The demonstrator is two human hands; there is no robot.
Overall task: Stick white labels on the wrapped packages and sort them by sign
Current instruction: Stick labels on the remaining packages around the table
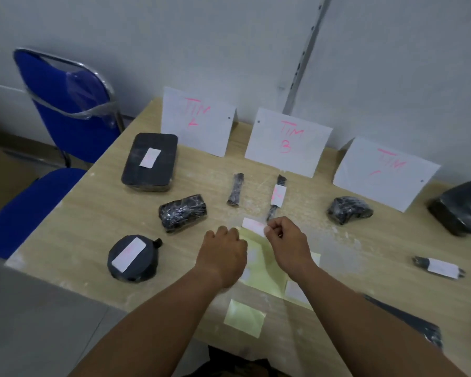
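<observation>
R hand (288, 240) pinches label (253, 225), peeling it off sheet (267, 276); L hand (223, 254) grips sheet. Next: press it on bare pkg (182, 213).

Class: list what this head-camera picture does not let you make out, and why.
Head view:
- Any writing on the white label pinched by the right hand: blurred.
- Yellow backing sheet: partly hidden by the left hand.
- Black wrapped block: cut by right edge.
- Lower mark on the right sign: faint.

Pink scrawl (147, 160) on the white paper label (151, 155) of the flat black rectangular package (136, 171) is way too blurry to read.
</observation>
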